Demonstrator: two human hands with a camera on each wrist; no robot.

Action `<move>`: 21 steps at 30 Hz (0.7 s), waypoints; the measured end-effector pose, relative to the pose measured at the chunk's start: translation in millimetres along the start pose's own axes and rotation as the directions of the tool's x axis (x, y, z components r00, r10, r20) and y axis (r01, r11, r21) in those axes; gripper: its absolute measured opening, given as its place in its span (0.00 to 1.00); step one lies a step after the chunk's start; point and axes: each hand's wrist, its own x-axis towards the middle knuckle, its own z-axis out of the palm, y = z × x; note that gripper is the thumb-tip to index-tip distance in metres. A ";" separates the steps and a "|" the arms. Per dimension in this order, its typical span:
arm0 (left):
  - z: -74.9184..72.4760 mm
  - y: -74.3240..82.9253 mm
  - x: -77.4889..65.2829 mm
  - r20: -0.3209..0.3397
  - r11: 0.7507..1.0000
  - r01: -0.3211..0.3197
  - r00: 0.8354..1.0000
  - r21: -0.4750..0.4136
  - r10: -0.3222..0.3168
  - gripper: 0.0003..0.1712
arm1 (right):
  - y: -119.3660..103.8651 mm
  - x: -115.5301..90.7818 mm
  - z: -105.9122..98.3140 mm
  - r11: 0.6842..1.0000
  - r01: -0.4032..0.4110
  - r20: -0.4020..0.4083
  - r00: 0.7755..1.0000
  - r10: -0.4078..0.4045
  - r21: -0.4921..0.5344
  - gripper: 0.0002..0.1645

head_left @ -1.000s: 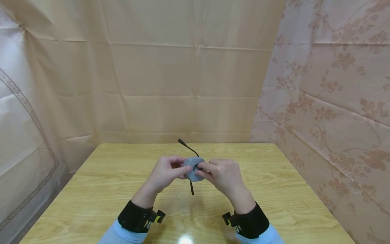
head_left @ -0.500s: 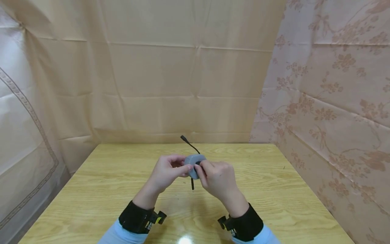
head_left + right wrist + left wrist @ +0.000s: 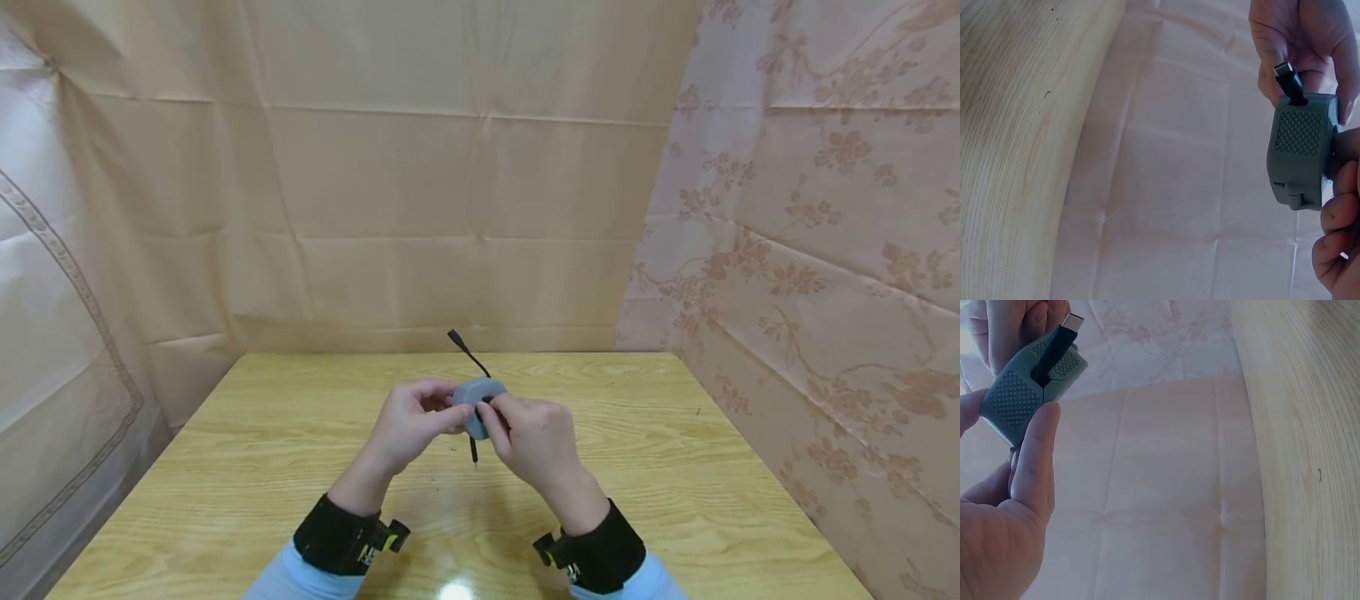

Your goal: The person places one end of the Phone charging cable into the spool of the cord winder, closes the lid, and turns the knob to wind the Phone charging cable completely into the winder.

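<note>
A grey cable winder with textured sides hangs above the table between both hands. My left hand grips its left edge between thumb and fingers. At its centre, my right hand pinches a dark part, mostly hidden by the fingers. A black cable sticks out of the winder at the top, and a shorter end points down below. In the left wrist view, a metal USB-C plug protrudes from the winder. The right wrist view shows the same plug beside the textured side.
Below the hands spreads a light wood-grain table. A beige cloth hangs behind it, with a floral cloth at the right. Black bands with small cameras wrap both wrists. A few tiny dark specks lie on the tabletop.
My right hand has turned and closed in on the winder's centre. The winder has tilted and risen slightly, and the upper cable end has shifted a little right. The left hand has barely moved.
</note>
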 end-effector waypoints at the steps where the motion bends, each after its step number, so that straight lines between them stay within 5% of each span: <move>1: -0.5 -0.4 0.0 -0.005 1.000 0.006 1.000 0.008 -0.006 0.17 | 0.2 0.1 -0.1 1.000 -0.004 0.008 1.000 0.004 0.007 0.17; 9: -4.3 -3.2 1.5 0.005 0.997 0.059 0.998 0.039 -0.060 0.14 | 0.8 2.2 -2.5 0.999 0.026 0.040 0.999 -0.027 0.032 0.07; 21: -9.8 -3.5 2.4 0.005 0.992 0.119 0.993 0.048 -0.120 0.14 | 3.7 8.5 -17.5 0.999 0.026 0.058 0.998 -0.027 0.020 0.10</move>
